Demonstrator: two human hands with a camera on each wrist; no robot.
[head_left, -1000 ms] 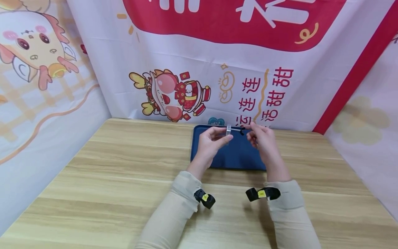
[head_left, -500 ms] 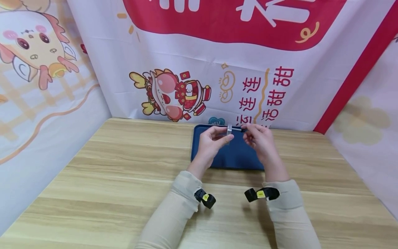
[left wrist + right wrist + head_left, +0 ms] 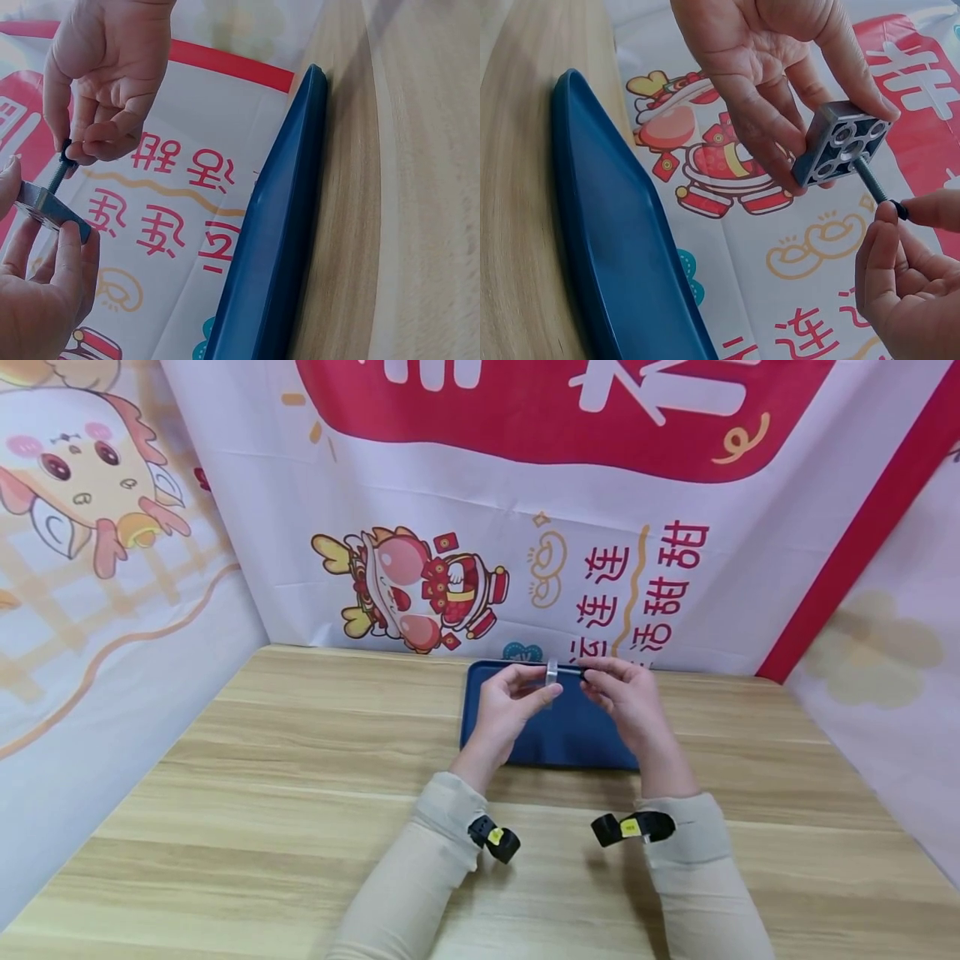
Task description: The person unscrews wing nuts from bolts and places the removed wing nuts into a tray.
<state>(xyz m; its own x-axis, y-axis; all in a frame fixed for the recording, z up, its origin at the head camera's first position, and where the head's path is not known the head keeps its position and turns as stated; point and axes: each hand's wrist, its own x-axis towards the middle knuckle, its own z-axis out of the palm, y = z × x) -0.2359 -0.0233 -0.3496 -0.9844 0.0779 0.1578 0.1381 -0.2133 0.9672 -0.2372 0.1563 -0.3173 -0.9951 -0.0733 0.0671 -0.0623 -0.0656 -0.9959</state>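
My left hand holds a square metal block between thumb and fingertips, above the tray. The right wrist view shows its face with round holes at the corners and one in the middle. A thumb screw with a threaded metal shank sticks out from the middle hole. My right hand pinches the screw's small black head between thumb and fingers, which partly hide it. In the left wrist view the screw stands between the block and the right fingertips.
A blue rectangular tray lies on the wooden table at its back edge, under both hands. Behind it hangs a printed white and red cloth. Black cameras are strapped to both wrists.
My right hand has moved slightly left. A second ago its fingers were apart around the black winged head; now they pinch it. The left hand and block have stayed nearly still.
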